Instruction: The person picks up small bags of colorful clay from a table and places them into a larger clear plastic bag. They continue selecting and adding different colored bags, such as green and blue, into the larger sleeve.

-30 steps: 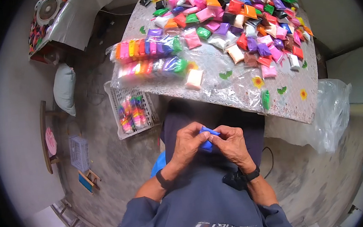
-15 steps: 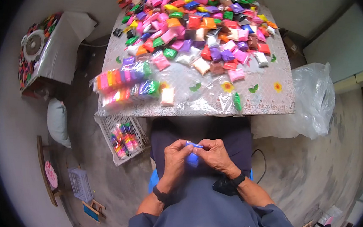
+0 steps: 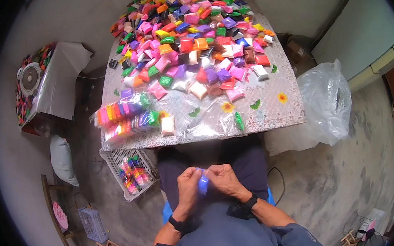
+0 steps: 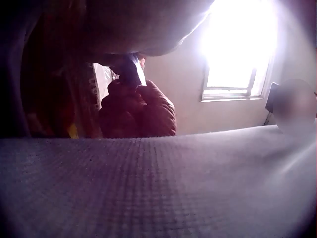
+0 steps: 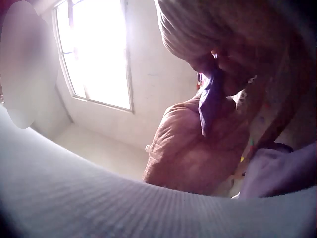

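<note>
Above the lap (image 3: 248,172): one blue packet (image 3: 203,185), hanging narrower now, pinched by left hand (image 3: 188,184) and right hand (image 3: 225,181); seemingly unfinished.

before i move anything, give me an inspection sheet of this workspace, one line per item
surface: patterned tablecloth, its far part heaped with loose coloured packets
job's things: blue packet, between the hands over the lap
clutter: bagged packets at the table's near left
hands: left hand and right hand both pinch the blue packet
cables: dark cable on the floor, right of the legs
surroundings: crate and fan at left, crumpled clear plastic at right
</note>
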Demonstrator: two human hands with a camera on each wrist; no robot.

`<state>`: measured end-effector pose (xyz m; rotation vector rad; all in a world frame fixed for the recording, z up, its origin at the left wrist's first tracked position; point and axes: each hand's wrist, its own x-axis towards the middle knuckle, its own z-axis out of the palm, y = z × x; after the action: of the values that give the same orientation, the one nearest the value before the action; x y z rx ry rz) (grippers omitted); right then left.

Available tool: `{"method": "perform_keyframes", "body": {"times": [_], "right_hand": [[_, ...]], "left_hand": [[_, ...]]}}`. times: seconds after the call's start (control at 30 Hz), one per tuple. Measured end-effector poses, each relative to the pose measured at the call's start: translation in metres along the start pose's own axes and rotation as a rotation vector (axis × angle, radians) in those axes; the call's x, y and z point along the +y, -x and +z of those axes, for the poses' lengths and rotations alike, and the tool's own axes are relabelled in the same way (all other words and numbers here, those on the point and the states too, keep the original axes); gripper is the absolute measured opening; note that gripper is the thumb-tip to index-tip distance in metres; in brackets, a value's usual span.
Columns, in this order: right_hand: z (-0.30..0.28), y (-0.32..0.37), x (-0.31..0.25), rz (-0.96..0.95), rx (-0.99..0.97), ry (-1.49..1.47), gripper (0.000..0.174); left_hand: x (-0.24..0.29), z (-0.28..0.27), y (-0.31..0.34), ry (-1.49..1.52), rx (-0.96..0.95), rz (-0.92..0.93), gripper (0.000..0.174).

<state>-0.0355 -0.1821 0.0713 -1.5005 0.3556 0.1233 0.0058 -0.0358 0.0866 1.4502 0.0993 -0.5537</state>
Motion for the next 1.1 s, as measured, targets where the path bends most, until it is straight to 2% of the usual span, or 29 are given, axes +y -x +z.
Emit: {"method": "perform_keyframes", "body": {"times": [0.07,0.2,0.3,0.4,0.5,0.6,0.77,0.9,1.0,1.07,1.1], "right_hand": [[0.001,-0.002,0.003,-0.044,0.018,0.014,0.023],[0.000,-0.004,0.003,-0.041,0.015,0.040,0.022],[0.001,-0.008,0.009,-0.053,0.042,0.073,0.023],[0.004,-0.009,0.007,-0.063,0.015,-0.031,0.024],[0.006,-0.008,0.003,-0.010,-0.043,-0.071,0.026],[0.009,-0.007,0.010,-0.054,-0.065,-0.079,0.027],[0.010,-0.006,0.012,-0.055,0.054,0.044,0.027],[0.004,-0.012,0.017,-0.047,0.045,0.107,0.027],[-0.005,-0.015,0.007,-0.040,-0.028,-0.039,0.026],[-0.011,-0.023,0.010,-0.061,-0.018,-0.102,0.030],[-0.013,-0.023,-0.004,0.002,-0.034,-0.167,0.034]], "left_hand": [[-0.003,0.000,0.000,0.121,0.011,-0.051,0.020],[-0.001,-0.003,0.001,0.146,-0.020,-0.073,0.023],[-0.008,-0.010,0.004,0.039,-0.025,-0.063,0.024],[0.001,-0.014,0.015,-0.012,-0.081,-0.068,0.026],[0.004,-0.017,0.019,-0.063,-0.122,-0.063,0.020],[-0.003,-0.021,0.019,-0.050,-0.148,-0.038,0.016],[-0.003,-0.022,0.013,-0.075,-0.204,-0.096,0.012],[-0.001,-0.018,0.009,-0.059,-0.205,-0.119,0.014],[0.002,-0.017,0.010,-0.112,-0.185,-0.185,0.015],[0.002,-0.014,0.009,0.010,-0.185,-0.148,0.020],[0.009,-0.014,0.009,-0.018,-0.174,-0.145,0.023]]}}
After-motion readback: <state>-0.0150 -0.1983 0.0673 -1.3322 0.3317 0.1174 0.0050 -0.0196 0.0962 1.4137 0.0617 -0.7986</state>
